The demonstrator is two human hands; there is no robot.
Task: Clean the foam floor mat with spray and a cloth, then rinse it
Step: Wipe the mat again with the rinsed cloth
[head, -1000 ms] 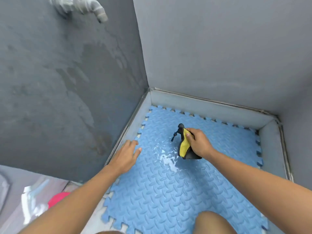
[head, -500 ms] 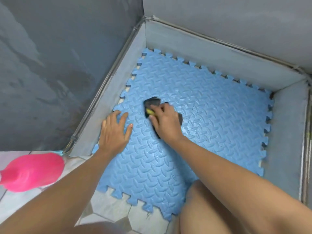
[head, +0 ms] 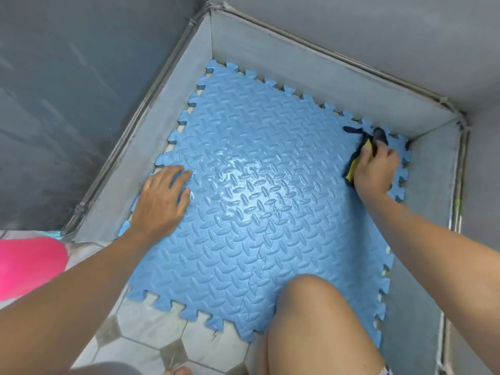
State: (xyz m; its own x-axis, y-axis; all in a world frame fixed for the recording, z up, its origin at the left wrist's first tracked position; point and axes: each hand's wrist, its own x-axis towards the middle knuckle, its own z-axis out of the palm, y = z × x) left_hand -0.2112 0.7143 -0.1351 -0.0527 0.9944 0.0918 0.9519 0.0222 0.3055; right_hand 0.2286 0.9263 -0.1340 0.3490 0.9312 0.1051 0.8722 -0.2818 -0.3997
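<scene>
A blue foam floor mat (head: 257,239) with a ridged pattern and jigsaw edges lies in a grey-walled floor corner; its middle shines wet. My left hand (head: 162,201) rests flat on the mat's left edge, fingers spread. At the mat's far right corner, my right hand (head: 376,169) is closed on a black and yellow cloth (head: 353,165). Part of the cloth sticks out past my fingers toward the wall.
A low grey kerb (head: 311,66) borders the mat on the left, far and right sides. A pink rounded object (head: 27,269) sits at the left edge. Hexagon floor tiles (head: 162,336) show in front of the mat. My bare knee (head: 311,315) rests on the mat's near part.
My right hand has carried the cloth from the mat's left-middle across to its far right corner. The view has tilted down and the wall tap is out of sight. My left hand stays on the mat.
</scene>
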